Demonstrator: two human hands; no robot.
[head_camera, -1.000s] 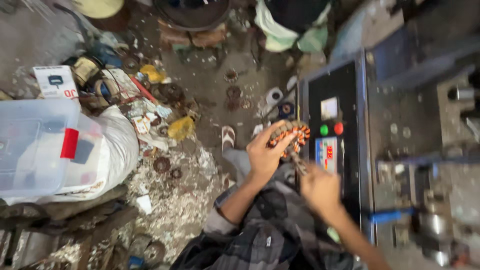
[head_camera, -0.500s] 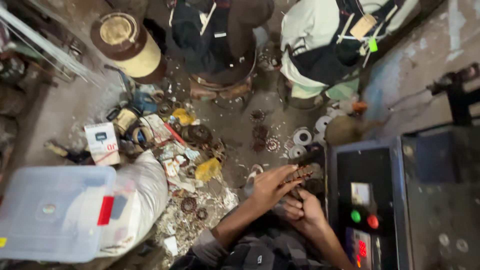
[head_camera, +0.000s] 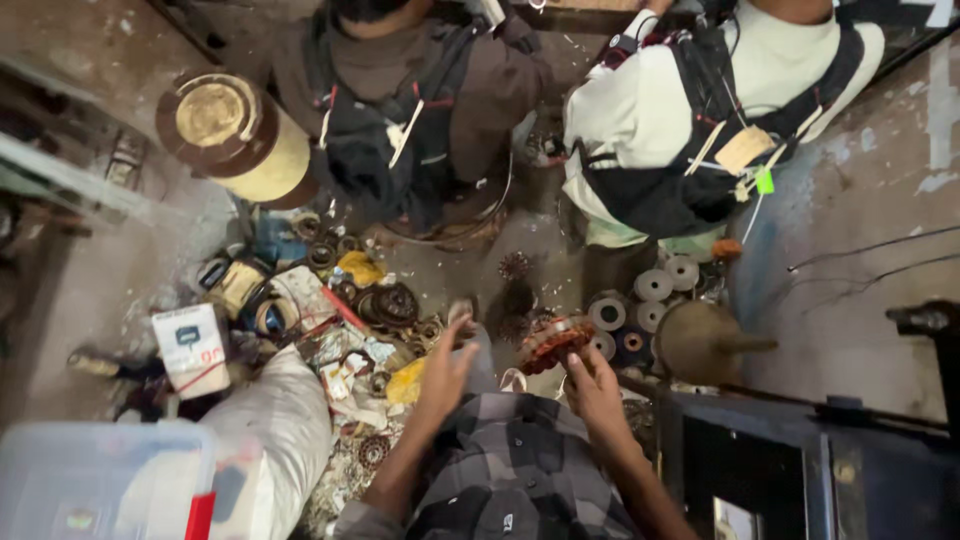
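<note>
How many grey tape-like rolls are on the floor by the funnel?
5 visible: two at the top, one left, one centre, one by the right hand. More may be hidden.

Two co-workers (head_camera: 420, 90), roughly five grey spools (head_camera: 655, 285), one plastic bin (head_camera: 90, 480)

Copper-orange wound coil (head_camera: 552, 342), grey-and-black plaid shirt (head_camera: 515, 465) just below it, yellow rag (head_camera: 408, 383) left of it.

Grey-and-black plaid shirt (head_camera: 510, 450), sleeves pushed up.
</note>
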